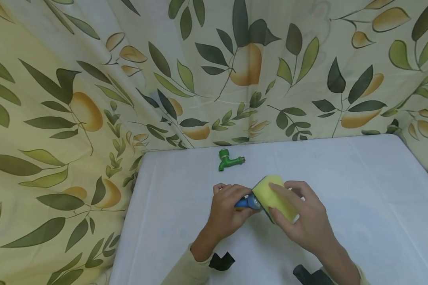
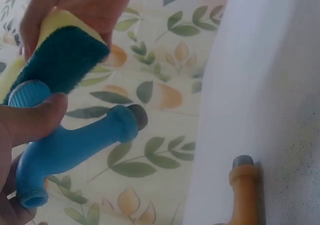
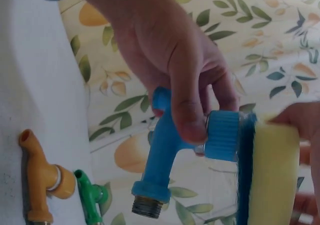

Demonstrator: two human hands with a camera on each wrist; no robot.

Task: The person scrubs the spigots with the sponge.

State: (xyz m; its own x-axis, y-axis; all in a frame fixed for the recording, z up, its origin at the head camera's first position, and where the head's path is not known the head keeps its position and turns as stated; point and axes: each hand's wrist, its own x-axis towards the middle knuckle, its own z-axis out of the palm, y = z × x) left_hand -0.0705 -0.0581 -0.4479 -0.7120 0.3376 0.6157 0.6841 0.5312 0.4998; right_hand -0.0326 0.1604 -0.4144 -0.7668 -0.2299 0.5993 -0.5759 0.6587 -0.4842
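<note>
My left hand (image 1: 228, 209) grips a blue plastic tap (image 2: 80, 147), thumb and fingers round its body below the ribbed knob (image 3: 223, 135). In my right hand (image 1: 306, 221) is a yellow sponge (image 1: 274, 198), pinched between thumb and fingers. The sponge's dark green scouring side (image 2: 65, 60) faces the tap and lies against the end of the knob. Both hands are above the white table. The tap's threaded grey end (image 2: 138, 116) points away from the left hand. In the head view, the left hand hides most of the tap.
A green tap (image 1: 230, 160) lies on the white table (image 1: 360, 198) beyond the hands, near the far edge. An orange tap (image 3: 42, 180) also lies on the table, mostly hidden by the left hand in the head view. A leaf-patterned curtain (image 1: 289, 99) hangs behind the table.
</note>
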